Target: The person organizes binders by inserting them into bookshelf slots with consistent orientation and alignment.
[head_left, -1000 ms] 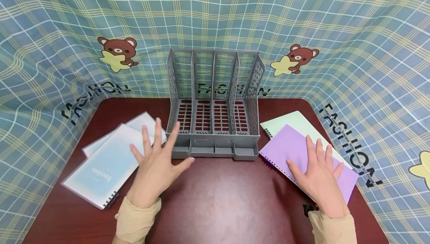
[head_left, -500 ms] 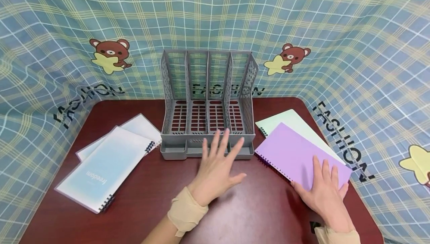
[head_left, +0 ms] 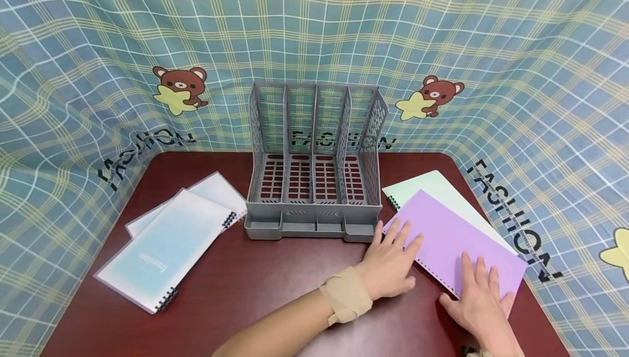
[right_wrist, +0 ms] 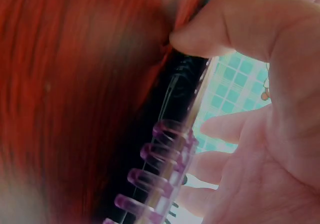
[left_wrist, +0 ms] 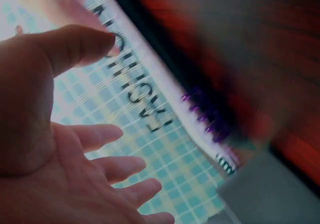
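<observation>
Nearest, at the bottom edge, a dark item (head_left: pixel 468 350) by the right wrist is cut off and cannot be identified. The right hand (head_left: pixel 479 297) lies over the near end of the purple notebook (head_left: pixel 447 231), fingers extended and not clenched; whether its thumb presses the bound edge cannot be told. The left hand (head_left: pixel 388 269), beyond, holds nothing, fingers spread by the farther binding; contact unconfirmed, its wrist view being blurred. The notebook lies on the table (head_left: pixel 275 280), partly over the green notebook (head_left: pixel 434 182), much of which it hides. Judged light and bendable, cover probably slippery, rings liable to snag; best pinched at both ends of the bound edge. The dark strip beneath that edge is unresolved. Farthest, the grey organizer (head_left: pixel 314 212) stands upright.
</observation>
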Demonstrator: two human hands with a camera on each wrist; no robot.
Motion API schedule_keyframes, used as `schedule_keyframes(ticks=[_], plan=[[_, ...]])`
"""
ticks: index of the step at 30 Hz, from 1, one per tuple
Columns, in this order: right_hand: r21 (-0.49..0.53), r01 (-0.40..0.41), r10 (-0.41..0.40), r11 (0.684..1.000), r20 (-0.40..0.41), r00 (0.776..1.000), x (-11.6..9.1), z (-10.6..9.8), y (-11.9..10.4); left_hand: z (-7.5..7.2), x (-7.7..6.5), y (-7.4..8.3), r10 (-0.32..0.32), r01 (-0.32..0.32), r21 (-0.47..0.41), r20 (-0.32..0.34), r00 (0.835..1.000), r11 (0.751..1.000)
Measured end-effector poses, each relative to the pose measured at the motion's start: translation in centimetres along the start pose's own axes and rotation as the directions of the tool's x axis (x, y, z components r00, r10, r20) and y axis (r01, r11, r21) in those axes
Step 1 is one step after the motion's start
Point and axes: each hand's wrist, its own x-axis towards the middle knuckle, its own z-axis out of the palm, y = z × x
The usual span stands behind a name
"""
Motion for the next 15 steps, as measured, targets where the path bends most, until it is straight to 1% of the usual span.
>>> schedule_keyframes(ticks=[4,7,11,15], plan=[[0.002,0.005,-0.005,1.0,0.005,1.0,0.3,0.3,0.1,1.6,2.5,0.9,-0.012,0.012,0.02,0.025,1.0,1.0],[0.003,0.001,-0.001,1.0,0.041,0.999,0.9,0.4,0.1,3.0,3.9,1.1,-0.027,0.026,0.028,0.036,0.999,0.999],[-0.034,0.018,-0.015,0.999,0.096,0.995,1.5,0.5,0.2,4.5,4.8,0.9,-0.073,0.072,0.023,0.053,0.996,0.997],[-0.067,0.063,-0.055,0.996,0.112,0.992,1.5,0.7,0.5,5.2,5.2,0.4,-0.073,0.071,0.034,0.076,0.994,0.997]])
